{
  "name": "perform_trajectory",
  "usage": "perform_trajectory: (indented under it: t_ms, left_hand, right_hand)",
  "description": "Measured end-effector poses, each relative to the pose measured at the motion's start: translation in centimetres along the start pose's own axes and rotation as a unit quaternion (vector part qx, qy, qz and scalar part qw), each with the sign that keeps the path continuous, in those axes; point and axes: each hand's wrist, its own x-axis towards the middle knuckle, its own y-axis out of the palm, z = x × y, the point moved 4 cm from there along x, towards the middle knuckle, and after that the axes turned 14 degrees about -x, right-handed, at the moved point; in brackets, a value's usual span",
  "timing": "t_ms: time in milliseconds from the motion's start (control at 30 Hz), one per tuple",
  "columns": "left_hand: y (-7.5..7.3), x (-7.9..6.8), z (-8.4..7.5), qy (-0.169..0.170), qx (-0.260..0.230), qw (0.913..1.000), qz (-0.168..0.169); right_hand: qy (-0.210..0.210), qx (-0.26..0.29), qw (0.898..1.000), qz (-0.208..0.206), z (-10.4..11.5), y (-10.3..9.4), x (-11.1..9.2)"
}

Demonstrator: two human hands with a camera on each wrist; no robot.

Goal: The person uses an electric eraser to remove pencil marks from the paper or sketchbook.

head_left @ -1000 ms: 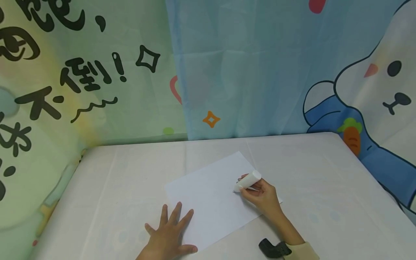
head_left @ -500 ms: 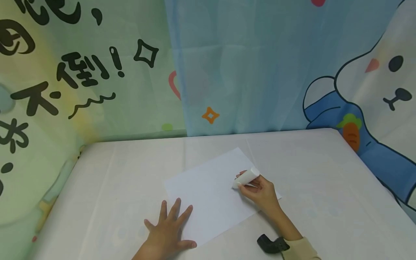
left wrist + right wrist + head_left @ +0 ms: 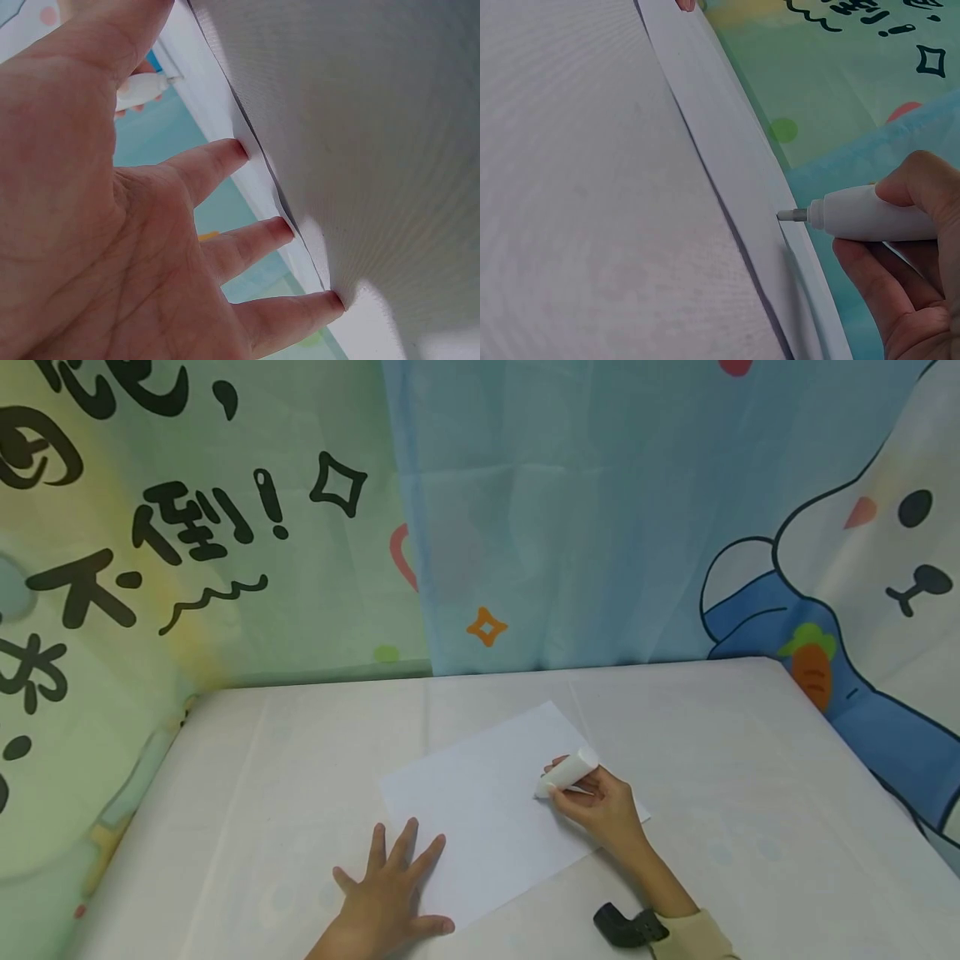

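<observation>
A blank white sheet of paper [image 3: 472, 810] lies slanted on the table. My right hand [image 3: 603, 806] pinches a white correction pen [image 3: 567, 772] between thumb and fingers over the right part of the sheet. In the right wrist view, the thick white barrel of the correction pen [image 3: 855, 214] ends in a narrow grey tip at the paper surface; whether it touches is hard to tell. My left hand [image 3: 386, 897] rests with fingers spread at the sheet's left edge. In the left wrist view, the left hand's fingertips [image 3: 283, 227] press along that edge.
The table [image 3: 300, 760] wears a white cloth. A printed curtain [image 3: 562, 527] hangs behind its far edge and on the left side. A black strap piece [image 3: 630, 927] sits at my right wrist, beside a beige sleeve [image 3: 693, 935].
The head view has shifted slightly, so everything sits a little higher in it. Both hands, the correction pen and the paper keep nearly the same places relative to one another.
</observation>
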Motion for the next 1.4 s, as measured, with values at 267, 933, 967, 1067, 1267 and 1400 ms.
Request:
perform_trajectory:
  t_ms: [267,933,967,1067,1267,1400]
  left_hand:
    - [0.0,-0.02,-0.06,-0.002,-0.006,1.0,0.0]
    - [0.12,0.03,0.04,0.003,0.001,1.0,-0.005]
    - [0.1,0.03,0.03,0.002,0.001,1.0,-0.004]
    - [0.07,0.04,0.03,-0.001,0.0,1.0,-0.003]
    - [0.09,-0.01,0.08,0.003,-0.005,1.0,-0.008]
    - [0.09,-0.07,0.11,0.004,-0.011,0.9999,-0.007]
  right_hand:
    - [0.006,-0.006,1.0,-0.001,0.01,-0.07,-0.09]
    - [0.006,-0.009,1.0,-0.01,0.18,-0.29,-0.04]
    - [0.007,-0.009,1.0,-0.009,0.18,-0.28,-0.04]
    - [0.006,-0.007,1.0,-0.005,0.2,-0.24,-0.01]
    - [0.001,-0.007,1.0,-0.002,0.15,-0.14,0.06]
    - [0.002,-0.005,1.0,-0.001,0.06,-0.1,0.06]
